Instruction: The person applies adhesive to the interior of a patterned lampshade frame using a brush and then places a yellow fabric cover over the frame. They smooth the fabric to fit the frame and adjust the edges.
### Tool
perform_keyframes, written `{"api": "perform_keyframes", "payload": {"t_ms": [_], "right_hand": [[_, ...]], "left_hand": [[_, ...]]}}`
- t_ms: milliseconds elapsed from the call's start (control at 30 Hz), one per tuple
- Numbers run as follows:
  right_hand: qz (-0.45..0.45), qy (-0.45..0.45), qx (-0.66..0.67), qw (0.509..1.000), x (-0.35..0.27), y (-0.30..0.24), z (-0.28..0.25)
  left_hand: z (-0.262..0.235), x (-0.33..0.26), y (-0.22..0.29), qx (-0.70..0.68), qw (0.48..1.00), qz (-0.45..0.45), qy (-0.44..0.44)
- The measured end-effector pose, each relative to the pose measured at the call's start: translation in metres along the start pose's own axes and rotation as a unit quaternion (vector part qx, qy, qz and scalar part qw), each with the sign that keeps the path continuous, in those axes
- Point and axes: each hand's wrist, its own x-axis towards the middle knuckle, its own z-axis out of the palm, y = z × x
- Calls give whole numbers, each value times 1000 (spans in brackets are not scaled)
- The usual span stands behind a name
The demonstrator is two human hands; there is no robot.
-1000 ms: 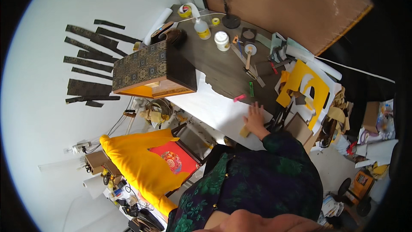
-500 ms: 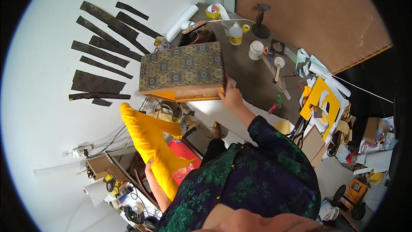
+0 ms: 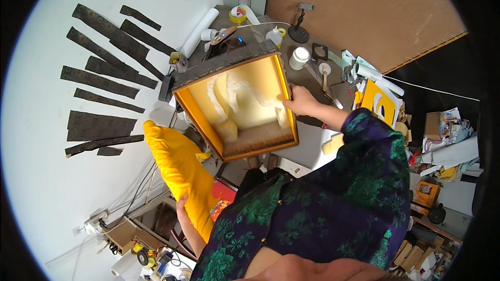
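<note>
My right hand [image 3: 302, 100] grips the right side of a box [image 3: 234, 154], its thumb over the rim and its fingers out of sight behind. The open side of the box faces me, showing a pale inside with whitish uneven patches and yellow-orange inner walls. Dark patterned covering shows along its upper outer side. Lower left, my left hand [image 3: 183, 213] is closed around a long bundle of bright yellow cloth [image 3: 179, 161], which stands tilted beside the box without visibly touching it. Part of that hand is hidden behind the cloth.
On the dark table behind the box are a white jar [image 3: 299, 58], a squeeze bottle [image 3: 273, 37], a yellow tape roll [image 3: 237, 15], a white paper roll [image 3: 200, 32] and a black stand [image 3: 298, 33]. Dark patterned strips [image 3: 99, 126] hang on the left wall. Paper scraps [image 3: 383, 101] lie right.
My right hand has tipped the box, so its open inside now faces me instead of its patterned outer face. The yellow cloth stays in my left hand, nearly in place. The view has shifted slightly.
</note>
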Motion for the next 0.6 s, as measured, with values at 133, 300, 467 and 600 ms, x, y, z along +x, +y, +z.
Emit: {"api": "perform_keyframes", "payload": {"t_ms": [133, 300, 467, 600], "right_hand": [[227, -129, 52, 964, -28, 14, -25], [304, -156, 63, 938, -54, 85, -26], [332, -164, 129, 920, -51, 148, -33], [351, -186, 176, 901, -36, 174, -33]], "left_hand": [[-6, -3, -3, 9, 1000, -15, 2], [-4, -12, -6, 27, 999, -24, 8], [7, -22, -5, 55, 998, -28, 12], [19, -36, 8, 101, 995, -23, 12]]}}
